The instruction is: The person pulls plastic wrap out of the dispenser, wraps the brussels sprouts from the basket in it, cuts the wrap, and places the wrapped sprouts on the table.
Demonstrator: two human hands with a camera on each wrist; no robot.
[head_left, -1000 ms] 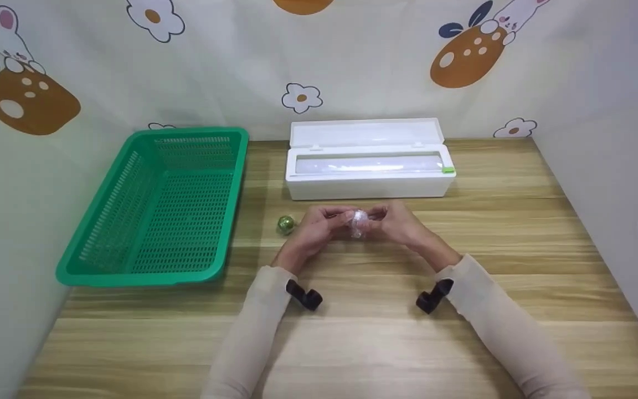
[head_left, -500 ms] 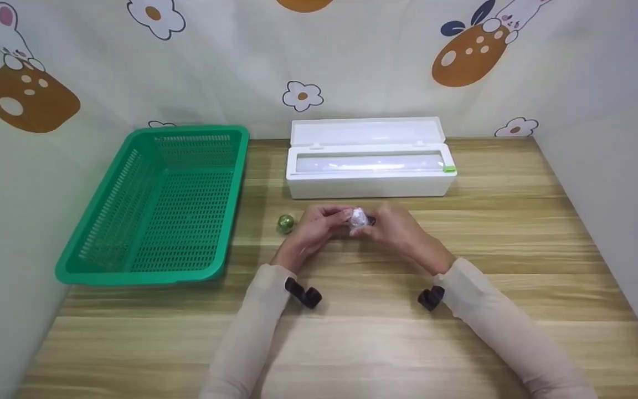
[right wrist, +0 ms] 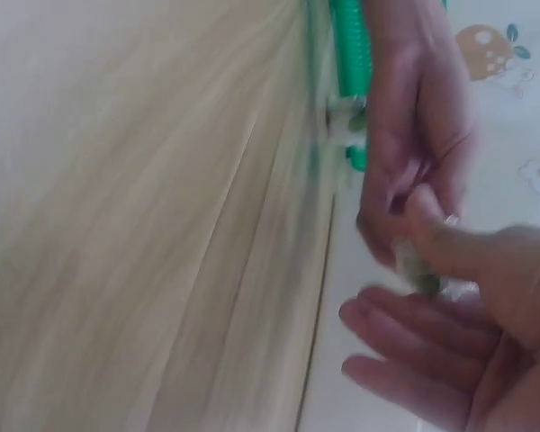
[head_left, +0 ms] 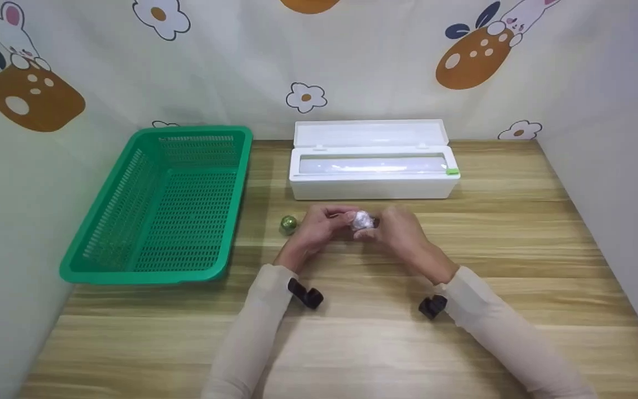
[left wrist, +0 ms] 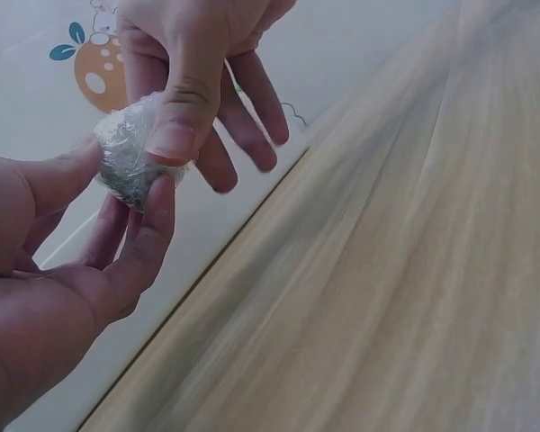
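Note:
A small ball wrapped in clear plastic film point(head_left: 363, 220) is held between both hands over the table, in front of the white box. The left hand point(head_left: 316, 228) pinches it between thumb and fingers from the left. From the other side the right hand point(head_left: 403, 231) lays its thumb on the film; its other fingers extend behind, as the left wrist view shows. Crinkled film covers the wrapped ball point(left wrist: 126, 153), with something dark greenish showing through underneath. A shiny green ball point(head_left: 288, 224) lies on the table just left of the left hand.
At the left stands a green perforated basket point(head_left: 229, 221) with nothing in it. A long white film dispenser box point(head_left: 374, 189) is behind the hands, its lid raised and a film roll point(head_left: 374, 165) inside. Patterned curtains point(head_left: 363, 66) enclose the wooden table point(head_left: 518, 221).
The right hand has shifted and turned around the wrapped ball, and its wrist sits slightly lower. The film looks more bunched up. The left hand keeps its grip; the green ball stays put.

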